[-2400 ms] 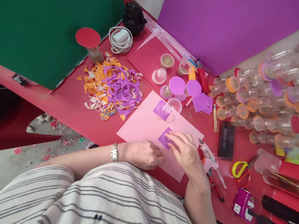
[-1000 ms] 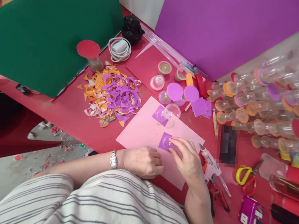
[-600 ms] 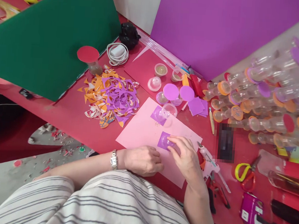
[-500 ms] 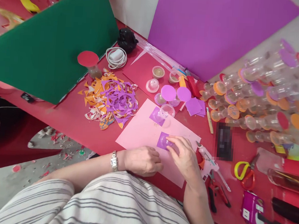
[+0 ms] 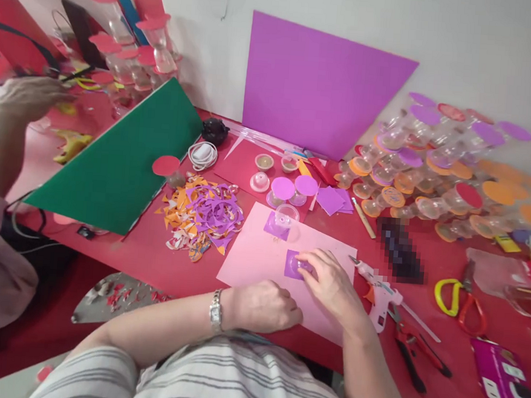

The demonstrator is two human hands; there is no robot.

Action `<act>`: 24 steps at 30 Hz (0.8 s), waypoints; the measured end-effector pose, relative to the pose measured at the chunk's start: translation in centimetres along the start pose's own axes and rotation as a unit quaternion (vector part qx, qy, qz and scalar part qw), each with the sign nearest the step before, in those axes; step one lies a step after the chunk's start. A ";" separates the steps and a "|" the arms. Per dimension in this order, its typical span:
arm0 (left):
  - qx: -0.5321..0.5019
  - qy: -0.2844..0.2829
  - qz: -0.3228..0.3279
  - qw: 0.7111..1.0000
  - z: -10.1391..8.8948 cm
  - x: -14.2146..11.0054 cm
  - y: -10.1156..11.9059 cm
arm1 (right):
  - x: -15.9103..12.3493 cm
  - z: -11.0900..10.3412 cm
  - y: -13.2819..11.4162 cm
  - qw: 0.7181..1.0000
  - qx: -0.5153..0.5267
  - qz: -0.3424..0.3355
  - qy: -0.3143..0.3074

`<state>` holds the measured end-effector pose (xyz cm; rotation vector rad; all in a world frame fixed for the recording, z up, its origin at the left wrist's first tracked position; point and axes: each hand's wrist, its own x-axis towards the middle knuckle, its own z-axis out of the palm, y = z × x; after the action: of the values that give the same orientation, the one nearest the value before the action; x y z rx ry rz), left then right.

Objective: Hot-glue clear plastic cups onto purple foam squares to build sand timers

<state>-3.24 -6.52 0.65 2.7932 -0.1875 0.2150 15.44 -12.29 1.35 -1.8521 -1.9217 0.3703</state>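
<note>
My right hand (image 5: 330,283) pinches a small clear plastic cup (image 5: 295,263) that stands upside down on a purple paper square (image 5: 289,274). Beneath lies a pink sheet (image 5: 238,264). Close to its near edge my left hand (image 5: 262,307) rests in a loose fist, knuckles up; its fingertips are hidden and nothing shows in it. Farther back on the sheet, another clear cup (image 5: 287,214) sits on a second purple square (image 5: 272,228). Beyond it, purple discs (image 5: 283,189) top small cups, and spare purple squares (image 5: 330,201) lie stacked to the right.
Paper scraps (image 5: 214,213) lie in a heap on the left, before a leaning green board (image 5: 128,147). Right of my hand are a glue gun (image 5: 379,295), pliers (image 5: 412,346) and scissors (image 5: 461,300). Several cup assemblies (image 5: 431,168) stand behind. A co-worker's hand (image 5: 27,100) is at far left.
My view has swung up and left, bringing a co-worker's arm and red-topped cups into sight. My right hand keeps its pinch on the cup; the left stays a fist.
</note>
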 end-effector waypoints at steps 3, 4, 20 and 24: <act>0.022 -0.029 0.058 0.998 -0.2 0.8 -0.7 | 0.7 -0.5 -0.1 0.999 -0.024 -0.025 -0.032; 0.025 -0.033 0.073 0.996 -0.2 1.1 -1.0 | 1.0 -0.7 -0.1 0.998 -0.032 -0.035 -0.038; 0.052 0.064 0.144 0.986 -1.0 0.4 -3.3 | 1.9 -0.4 0.9 0.995 0.040 -0.016 0.086; 0.068 0.070 0.127 0.987 -1.5 0.2 -3.5 | 1.5 -0.3 1.3 0.994 0.036 -0.011 0.104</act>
<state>-2.71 -2.70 1.01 2.8680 -0.5124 0.5004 16.70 -10.71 1.23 -1.7488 -1.7651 0.2262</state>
